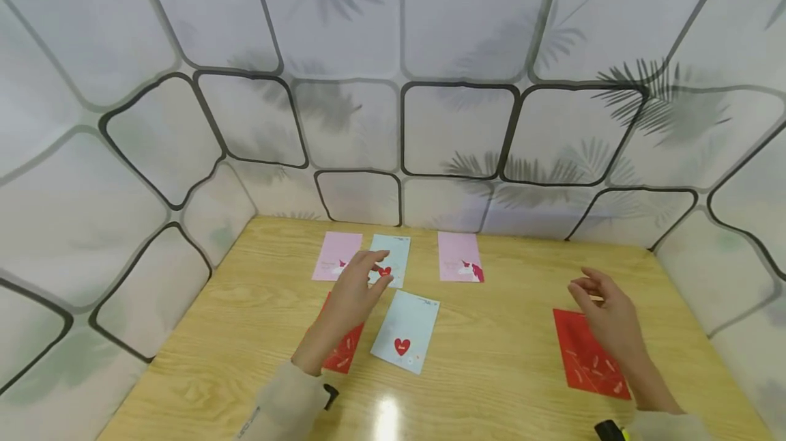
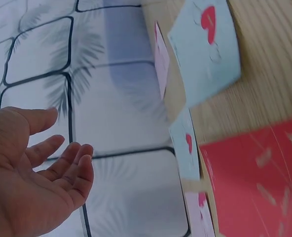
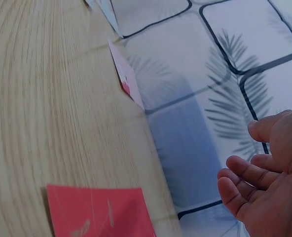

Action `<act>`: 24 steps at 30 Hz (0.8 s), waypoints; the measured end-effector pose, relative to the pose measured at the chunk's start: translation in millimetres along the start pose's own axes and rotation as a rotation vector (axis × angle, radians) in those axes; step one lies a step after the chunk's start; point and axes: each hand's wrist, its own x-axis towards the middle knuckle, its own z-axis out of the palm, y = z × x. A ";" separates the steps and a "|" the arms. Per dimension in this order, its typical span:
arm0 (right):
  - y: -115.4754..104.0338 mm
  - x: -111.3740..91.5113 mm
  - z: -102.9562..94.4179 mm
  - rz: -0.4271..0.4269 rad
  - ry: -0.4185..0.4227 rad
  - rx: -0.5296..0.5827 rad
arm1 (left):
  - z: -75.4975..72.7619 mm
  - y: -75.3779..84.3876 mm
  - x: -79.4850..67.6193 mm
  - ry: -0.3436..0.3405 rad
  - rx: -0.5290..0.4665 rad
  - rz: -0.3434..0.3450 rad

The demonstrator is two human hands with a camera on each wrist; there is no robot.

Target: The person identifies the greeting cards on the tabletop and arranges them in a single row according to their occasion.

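Note:
My left hand [image 1: 353,294] is raised over the left part of the table, fingers loosely bent, nothing in them. Beneath it lies a red card [image 1: 345,353], partly hidden by the hand and forearm. A light blue card [image 1: 394,257] with a red heart lies just beyond the fingertips, overlapped in view by them. Another light blue heart card [image 1: 408,325] lies to the right of that hand. Over on the right, my right hand [image 1: 614,325] hovers empty with relaxed fingers, covering part of a second red card [image 1: 586,366]. Both palms [image 2: 37,192] [image 3: 279,192] show bare in the wrist views.
Two pink unicorn cards, one at the back left [image 1: 336,250] and one at the back centre [image 1: 460,255], lie along the far edge of the wooden table [image 1: 491,359]. A patterned fabric wall [image 1: 454,127] rises behind the table and along both sides.

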 end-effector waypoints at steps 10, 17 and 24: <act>-22.1 -0.6 20.0 -0.045 -0.033 0.074 | -36.1 -27.6 -18.6 0.027 0.036 -0.054; -34.6 -0.2 39.5 -0.042 -0.089 0.106 | -52.8 -45.0 -30.3 0.024 0.068 -0.107; -52.3 4.1 60.8 -0.055 -0.094 0.130 | -62.8 -58.6 -34.5 0.047 0.119 -0.115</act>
